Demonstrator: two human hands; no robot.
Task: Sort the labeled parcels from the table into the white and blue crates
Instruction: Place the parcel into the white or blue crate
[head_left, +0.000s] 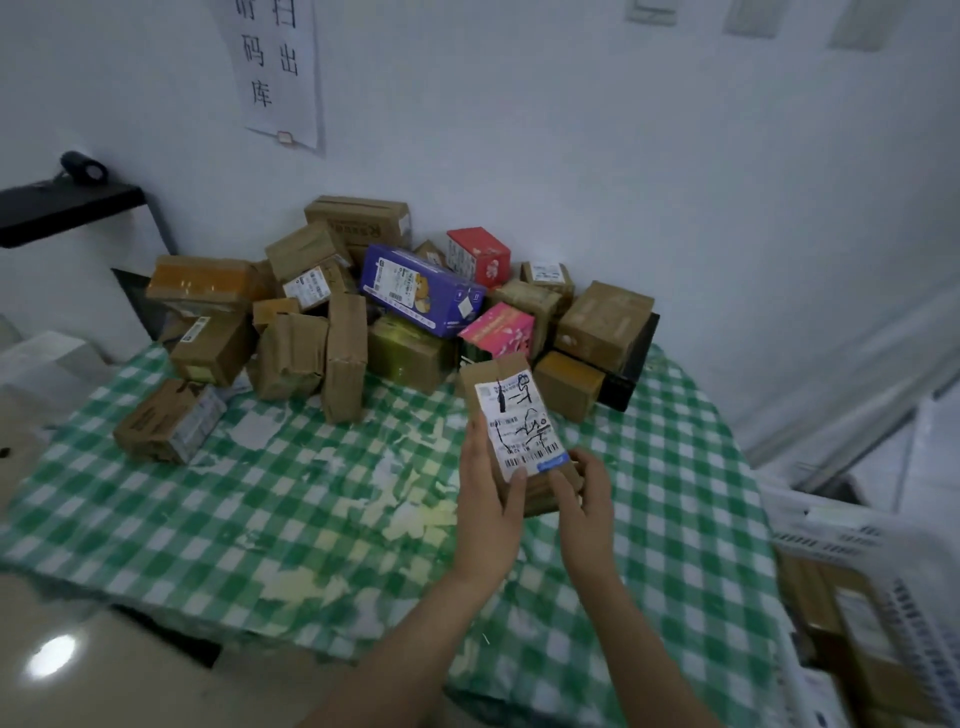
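Note:
A small brown cardboard parcel (511, 415) with a white shipping label marked in black pen is held above the table, label up. My left hand (488, 509) grips its left side, thumb on the label's lower edge. My right hand (584, 499) holds its lower right corner with curled fingers. Behind it, a pile of several labeled parcels (363, 312) lies against the wall, among them a purple box (421, 291), a red box (478, 254) and a pink box (498, 330). A white crate (857, 545) holding brown parcels stands at the right edge.
The table wears a green and white checked cloth (311, 499), worn in patches. One brown parcel (169, 421) lies apart at the left. A black shelf (67, 205) juts from the wall at upper left. A paper notice (278, 67) hangs on the wall.

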